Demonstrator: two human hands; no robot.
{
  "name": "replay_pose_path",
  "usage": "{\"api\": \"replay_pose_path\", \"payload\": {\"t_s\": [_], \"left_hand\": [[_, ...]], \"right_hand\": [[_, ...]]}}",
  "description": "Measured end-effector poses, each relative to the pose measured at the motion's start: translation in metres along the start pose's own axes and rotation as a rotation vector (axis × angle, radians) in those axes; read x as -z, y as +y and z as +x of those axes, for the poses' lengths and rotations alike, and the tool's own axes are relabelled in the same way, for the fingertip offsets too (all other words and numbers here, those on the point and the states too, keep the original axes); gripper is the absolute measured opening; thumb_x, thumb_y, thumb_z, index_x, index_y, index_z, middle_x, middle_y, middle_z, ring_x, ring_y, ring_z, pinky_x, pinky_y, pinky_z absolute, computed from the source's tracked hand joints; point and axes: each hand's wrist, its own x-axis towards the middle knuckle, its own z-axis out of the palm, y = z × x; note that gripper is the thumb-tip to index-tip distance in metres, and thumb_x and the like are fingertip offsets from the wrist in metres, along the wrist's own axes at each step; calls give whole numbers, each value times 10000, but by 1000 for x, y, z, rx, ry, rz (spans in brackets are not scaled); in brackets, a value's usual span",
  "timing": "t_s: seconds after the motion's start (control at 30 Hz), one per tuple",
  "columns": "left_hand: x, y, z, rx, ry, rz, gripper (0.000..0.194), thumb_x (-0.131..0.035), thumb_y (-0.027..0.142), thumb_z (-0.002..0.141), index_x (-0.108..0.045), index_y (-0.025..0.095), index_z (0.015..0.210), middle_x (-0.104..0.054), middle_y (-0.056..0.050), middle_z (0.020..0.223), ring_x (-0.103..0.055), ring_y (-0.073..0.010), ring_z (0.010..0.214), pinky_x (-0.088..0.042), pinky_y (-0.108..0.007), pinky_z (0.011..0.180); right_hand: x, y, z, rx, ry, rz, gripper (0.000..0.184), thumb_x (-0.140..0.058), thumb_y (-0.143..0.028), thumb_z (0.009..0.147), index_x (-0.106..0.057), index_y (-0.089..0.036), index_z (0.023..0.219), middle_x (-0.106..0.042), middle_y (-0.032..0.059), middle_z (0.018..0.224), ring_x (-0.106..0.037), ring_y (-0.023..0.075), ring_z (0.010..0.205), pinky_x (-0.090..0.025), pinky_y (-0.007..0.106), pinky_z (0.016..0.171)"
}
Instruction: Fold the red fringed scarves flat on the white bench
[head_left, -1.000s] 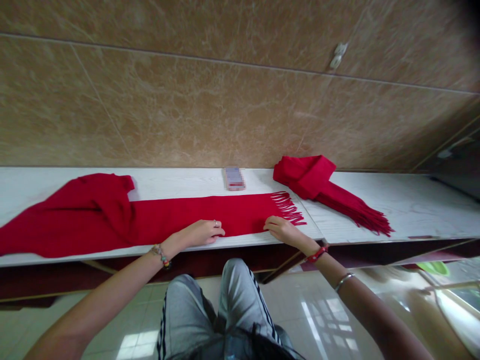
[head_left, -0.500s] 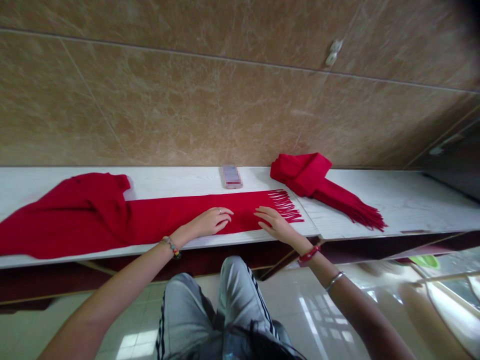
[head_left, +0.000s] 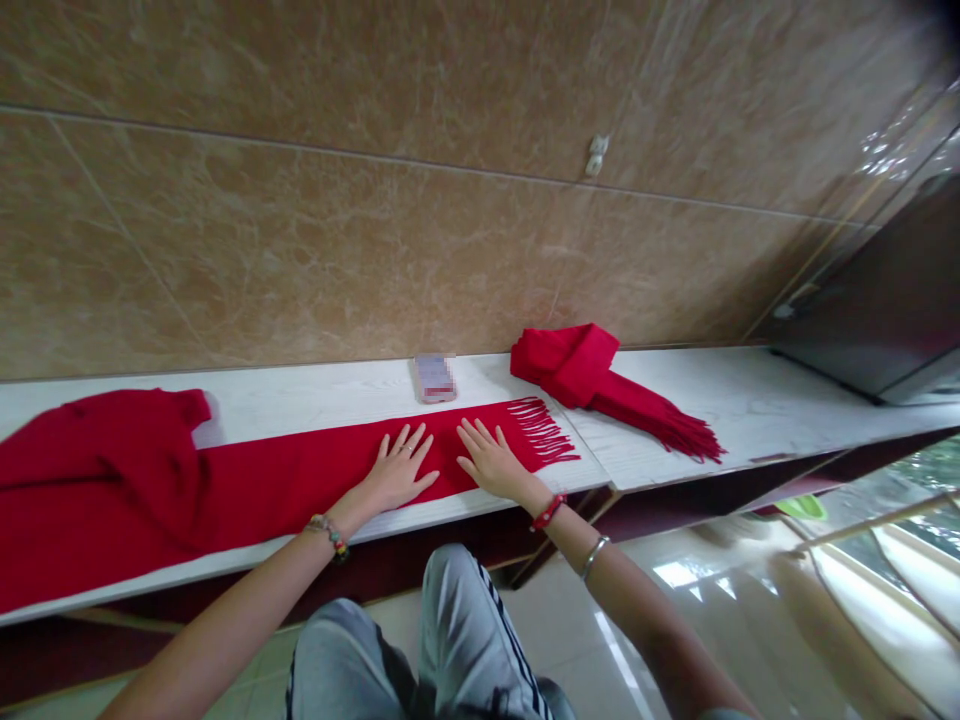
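A long red scarf (head_left: 292,478) lies along the white tabletop, flat toward its fringed right end and bunched in folds at the left. My left hand (head_left: 397,470) rests palm down on the flat part, fingers spread. Beside it, a little to the right, my right hand (head_left: 491,460) also lies flat on the cloth with fingers stretched out, close to the fringe. Neither hand grips anything. A second red scarf (head_left: 570,365), folded over itself with its fringe pointing right, lies farther back on the right.
A phone (head_left: 435,380) lies behind the flat scarf near the brown marble-patterned wall (head_left: 315,260). The white tabletop (head_left: 757,400) runs on to a dark appliance-like box (head_left: 877,290) at the far right. Below its front edge are open dark-red shelves, and my knees are close to them.
Both hands have gone from slightly curled to flat with fingers spread on the scarf. The camera view has turned a little to the right.
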Motion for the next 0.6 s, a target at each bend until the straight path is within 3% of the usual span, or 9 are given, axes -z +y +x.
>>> {"api": "replay_pose_path", "payload": {"t_s": [0.13, 0.3, 0.4, 0.5, 0.6], "left_hand": [[-5, -2, 1, 92, 32, 50, 641, -358, 511, 840, -292, 155, 1369, -203, -155, 1444, -153, -374, 1310, -163, -595, 994], [-7, -3, -1, 73, 42, 68, 632, -340, 527, 839, -310, 173, 1363, -223, -142, 1440, -175, -373, 1305, -182, -590, 990], [-5, -1, -1, 99, 12, 67, 653, -316, 538, 839, -284, 169, 1377, -192, -127, 1452, -143, -364, 1316, -155, -583, 1006], [-2, 1, 0, 120, -16, 65, 664, -305, 539, 837, -263, 168, 1386, -165, -110, 1461, -114, -356, 1324, -128, -576, 1019], [-1, 1, -1, 118, -32, 63, 660, -307, 534, 835, -262, 173, 1387, -154, -99, 1464, -107, -348, 1327, -126, -569, 1024]], "right_hand": [[-11, 5, 13, 56, 8, -24, 511, -290, -394, 916, -313, -131, 1353, -300, 139, 1414, -247, 278, 1300, -262, 514, 1007], [-16, 72, -15, -25, 78, -144, 411, -342, -316, 911, -444, -135, 1265, -405, 162, 1348, -310, 270, 1274, -327, 486, 971], [-11, 106, -28, -168, 28, -197, 388, -345, -276, 904, -489, -105, 1221, -416, 184, 1334, -339, 301, 1253, -345, 513, 944], [-3, 104, -18, -287, 37, -175, 455, -326, -309, 906, -433, -50, 1265, -371, 217, 1353, -320, 312, 1261, -333, 501, 960], [-2, 70, 13, -171, 74, -72, 514, -290, -364, 915, -374, -44, 1308, -338, 196, 1380, -268, 281, 1292, -295, 450, 1007]]}}
